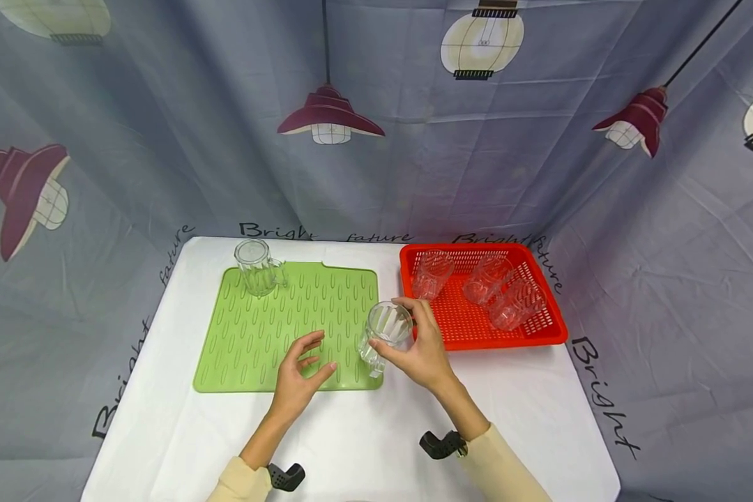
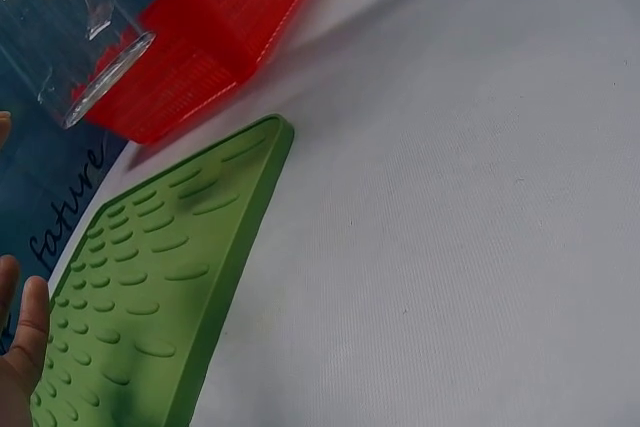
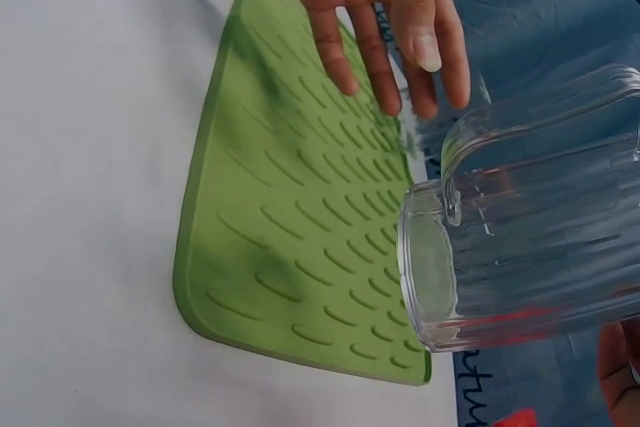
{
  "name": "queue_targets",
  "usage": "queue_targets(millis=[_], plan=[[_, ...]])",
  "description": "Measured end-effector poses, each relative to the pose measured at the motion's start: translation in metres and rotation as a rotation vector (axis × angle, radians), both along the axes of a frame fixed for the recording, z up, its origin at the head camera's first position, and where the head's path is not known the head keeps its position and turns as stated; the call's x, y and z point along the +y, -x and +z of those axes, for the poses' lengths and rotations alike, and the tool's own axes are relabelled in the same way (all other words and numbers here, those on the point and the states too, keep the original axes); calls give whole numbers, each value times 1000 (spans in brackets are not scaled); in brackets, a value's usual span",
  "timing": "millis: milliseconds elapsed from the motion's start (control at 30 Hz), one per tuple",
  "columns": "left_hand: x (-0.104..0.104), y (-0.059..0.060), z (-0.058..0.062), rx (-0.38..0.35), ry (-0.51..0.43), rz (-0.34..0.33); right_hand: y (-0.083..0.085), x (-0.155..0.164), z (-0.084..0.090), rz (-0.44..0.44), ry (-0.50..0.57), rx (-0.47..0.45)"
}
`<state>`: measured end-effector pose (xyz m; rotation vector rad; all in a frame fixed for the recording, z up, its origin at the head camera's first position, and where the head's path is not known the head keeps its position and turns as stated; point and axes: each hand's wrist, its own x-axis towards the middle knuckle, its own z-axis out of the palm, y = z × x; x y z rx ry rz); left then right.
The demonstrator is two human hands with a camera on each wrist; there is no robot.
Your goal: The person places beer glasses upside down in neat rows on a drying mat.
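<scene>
My right hand (image 1: 414,341) grips a clear ribbed glass mug (image 1: 384,336) and holds it tilted just above the right edge of the green ribbed mat (image 1: 270,335). The mug (image 3: 530,227) fills the right wrist view, its base toward the mat (image 3: 300,237). My left hand (image 1: 301,373) hovers open over the mat's lower middle, fingers spread, a little left of the mug; its fingers (image 3: 395,27) show from above in the right wrist view. In the left wrist view the mug (image 2: 70,27) hangs at the top left above the mat (image 2: 150,287).
A second clear mug (image 1: 257,267) stands upright on the mat's far left corner. A red perforated basket (image 1: 542,328) at the right holds three clear glasses lying on their sides. White table (image 1: 364,439) all round, with patterned curtains behind.
</scene>
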<state>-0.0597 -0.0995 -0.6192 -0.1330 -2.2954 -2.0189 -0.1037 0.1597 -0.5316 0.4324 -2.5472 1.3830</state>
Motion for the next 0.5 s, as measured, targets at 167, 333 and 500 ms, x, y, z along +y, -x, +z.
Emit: queue_targets(millis=[167, 333, 500], plan=[[4, -1, 0, 23, -2, -22, 1, -1, -2, 19, 24, -26], [7, -2, 2, 15, -5, -51, 1, -3, -3, 48, 34, -38], [9, -2, 3, 17, -11, -57, 2, -5, -1, 60, 44, -32]])
